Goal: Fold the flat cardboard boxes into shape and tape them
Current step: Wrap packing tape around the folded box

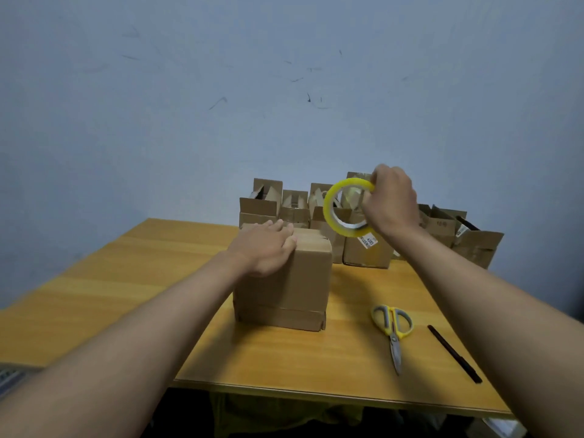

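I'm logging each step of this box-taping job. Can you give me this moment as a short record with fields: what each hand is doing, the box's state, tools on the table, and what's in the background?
left hand: left hand rests flat on top of the box, holding it down
right hand: right hand grips the tape roll, raised above the table
box: closed cardboard box stands on the wooden table
tools: scissors and a dark pen lie to the right of the box
background: open boxes stand along the wall
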